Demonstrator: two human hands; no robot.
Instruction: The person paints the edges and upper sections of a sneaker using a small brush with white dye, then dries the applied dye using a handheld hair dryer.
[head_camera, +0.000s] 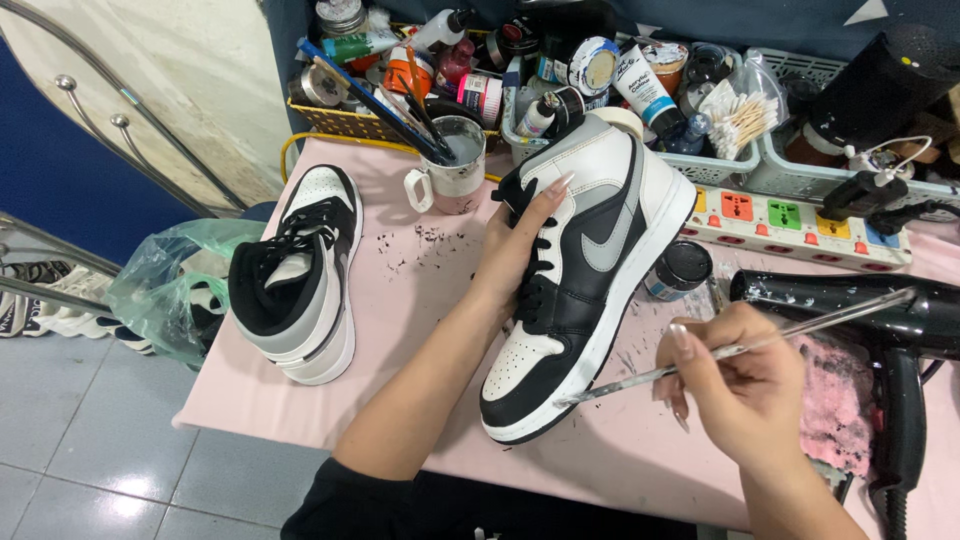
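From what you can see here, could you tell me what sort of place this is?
Probably a small home workshop for hand-painting shoes. The left hand steadies a black, white and grey sneaker, the right hand holds a thin brush, and baskets of paint bottles line the pink table.

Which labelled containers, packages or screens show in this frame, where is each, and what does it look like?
Paint tube: back basket, upright, white with a blue and black label.
Small jar: yellow basket, on its side, pink and white label.
Small bottle: beside the mug, white with a black cap.
Tape roll: back centre, round, blue and white print.
Dark-lidded jar: on the table right of the held sneaker.
No screens.
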